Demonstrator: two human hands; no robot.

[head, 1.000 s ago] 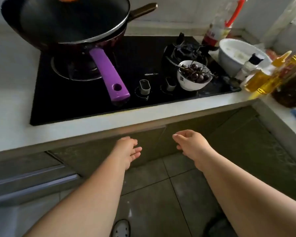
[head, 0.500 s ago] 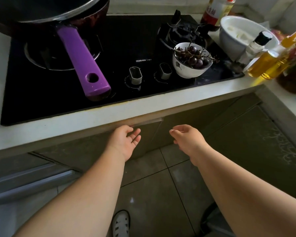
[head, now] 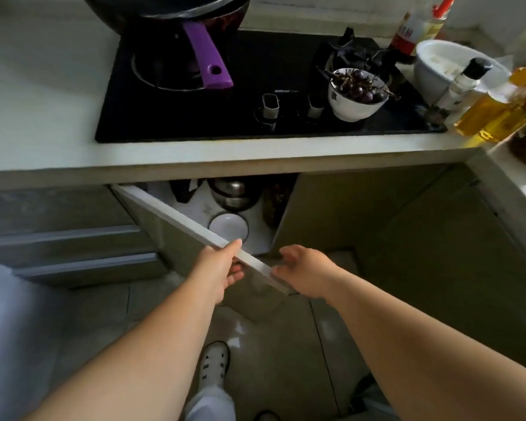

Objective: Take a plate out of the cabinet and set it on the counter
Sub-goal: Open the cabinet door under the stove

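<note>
On the far left, a pan with a purple handle [head: 208, 60] sat on the black hob [head: 249, 95], set into the pale counter [head: 43, 117]. Below the counter's near edge, the cabinet door [head: 195, 235] stood swung open toward the viewer, its top edge running from far left to near right. The left hand [head: 222, 267] was closed on that top edge, thumb above and fingers wrapped underneath. Inside the cabinet, a white plate [head: 228, 227] lay on the shelf just beyond the door edge, with a steel pot [head: 234, 194] behind it, farther in. The right hand [head: 304, 273] hung just right of the door's near corner, fingers loosely curled and apart, gripping nothing; whether it touched the door could not be told. On the hob to the right stood a white bowl of dark grapes [head: 357, 94], and oil bottles [head: 495, 113] crowded the far-right counter.
</note>
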